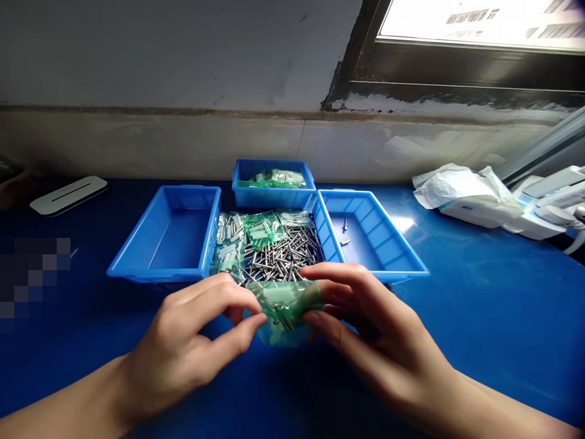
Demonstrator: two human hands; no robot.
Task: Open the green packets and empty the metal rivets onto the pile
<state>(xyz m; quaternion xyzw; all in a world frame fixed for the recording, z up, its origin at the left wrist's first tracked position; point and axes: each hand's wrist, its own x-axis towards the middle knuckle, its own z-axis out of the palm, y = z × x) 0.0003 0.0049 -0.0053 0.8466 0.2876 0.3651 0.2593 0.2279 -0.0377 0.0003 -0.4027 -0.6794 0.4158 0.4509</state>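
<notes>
A green translucent bag (284, 305) with white and metal pieces inside hangs between my hands, above the blue table. My left hand (196, 332) pinches its left edge between thumb and index finger. On the other side, my right hand (375, 329) grips the bag's right edge with thumb and fingers. Just beyond the bag lies a pile of metal screw-like pieces (286, 256). Beside and behind that pile are several filled bags, among them a green one (260, 230).
Left of the pile stands a blue bin (164, 235); the right blue bin (379, 235) holds two small metal pieces. A rear blue bin (274, 196) contains green bags. White wrappings (466, 195) lie at right, a white flat device (68, 195) at left.
</notes>
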